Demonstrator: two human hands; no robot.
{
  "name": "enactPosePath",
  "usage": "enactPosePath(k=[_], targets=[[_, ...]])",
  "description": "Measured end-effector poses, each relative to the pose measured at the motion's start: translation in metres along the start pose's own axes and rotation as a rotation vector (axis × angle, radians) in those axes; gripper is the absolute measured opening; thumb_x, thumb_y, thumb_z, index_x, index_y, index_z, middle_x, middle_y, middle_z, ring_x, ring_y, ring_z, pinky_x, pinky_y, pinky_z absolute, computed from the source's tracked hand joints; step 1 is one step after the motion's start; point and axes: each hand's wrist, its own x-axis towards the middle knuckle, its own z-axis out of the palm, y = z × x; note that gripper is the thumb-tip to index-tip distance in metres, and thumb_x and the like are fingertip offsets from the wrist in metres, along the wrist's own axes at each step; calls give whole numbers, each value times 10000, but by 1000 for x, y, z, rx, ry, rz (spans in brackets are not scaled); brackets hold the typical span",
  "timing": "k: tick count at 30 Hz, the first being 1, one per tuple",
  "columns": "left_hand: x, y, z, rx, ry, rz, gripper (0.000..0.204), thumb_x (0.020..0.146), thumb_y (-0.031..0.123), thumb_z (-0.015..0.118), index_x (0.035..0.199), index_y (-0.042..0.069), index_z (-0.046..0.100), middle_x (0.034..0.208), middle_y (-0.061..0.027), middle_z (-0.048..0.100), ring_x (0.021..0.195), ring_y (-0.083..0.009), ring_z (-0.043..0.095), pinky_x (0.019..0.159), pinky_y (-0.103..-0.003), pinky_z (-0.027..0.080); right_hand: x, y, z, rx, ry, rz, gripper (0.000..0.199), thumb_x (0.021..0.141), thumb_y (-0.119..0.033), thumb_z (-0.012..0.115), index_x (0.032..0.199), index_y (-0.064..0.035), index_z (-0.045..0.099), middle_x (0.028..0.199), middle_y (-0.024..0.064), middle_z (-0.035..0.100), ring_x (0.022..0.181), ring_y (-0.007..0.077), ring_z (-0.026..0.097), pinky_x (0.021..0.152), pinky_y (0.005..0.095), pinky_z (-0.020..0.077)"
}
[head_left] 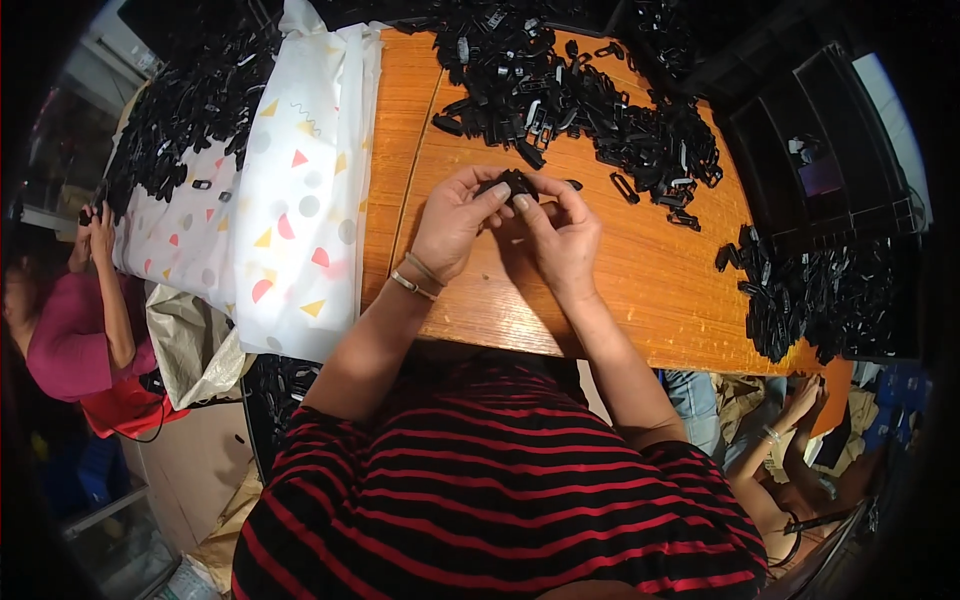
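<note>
Over the middle of a wooden table (640,290), my left hand (455,220) and my right hand (562,238) meet, fingertips pinched together on one small black plastic piece (515,183). Thin bracelets circle my left wrist. Just beyond the hands spreads a big heap of similar black plastic pieces (570,95). A few loose ones lie right of my fingers.
A white sheet with coloured shapes (290,200) drapes the table's left end, with another black heap (190,100) on it. More black parts (820,300) pile at the right edge beside dark trays (820,150). One person sits at left (80,330), another's arm at lower right (770,440).
</note>
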Motion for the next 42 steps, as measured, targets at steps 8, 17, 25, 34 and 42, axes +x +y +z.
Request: enactPosePath(k=[8,17,25,34,42], targets=[[-14,-11,-5,-44,16,126,263,903,88,639,1147,10,577,921,-12,644,735,-59,579,623,-171,431,-5,-8,6,213,-120,81,231,904,-31,625,1129,15,595,870,55,674,708,82,645,619,195,510],[-8,-7,-9,-166,31,163,254,906,66,627,1148,9,575,934,-28,655,734,-60,575,612,-174,417,2,-19,-1,-65,-105,-23,214,891,-18,636,1102,16,613,789,25,640,645,52,591,579,187,479],[-11,-5,-9,-38,37,206,260,900,42,622,1155,0,597,931,-6,651,733,-45,552,629,-173,423,0,-25,5,-125,-111,-96,169,847,-8,684,1005,38,647,877,16,565,689,45,570,593,176,448],[-28,-1,7,186,86,313,247,919,70,608,1154,-8,615,969,-9,643,780,-27,552,689,-174,454,-9,-20,8,-465,-52,-487,215,771,4,719,977,-1,659,805,82,569,662,151,589,571,238,474],[-37,0,12,98,50,236,189,997,157,491,1023,6,602,877,-6,589,774,-49,531,689,-184,442,-26,-13,16,-484,-182,-335,470,788,-88,710,1213,-36,516,972,137,562,814,279,595,689,341,500]])
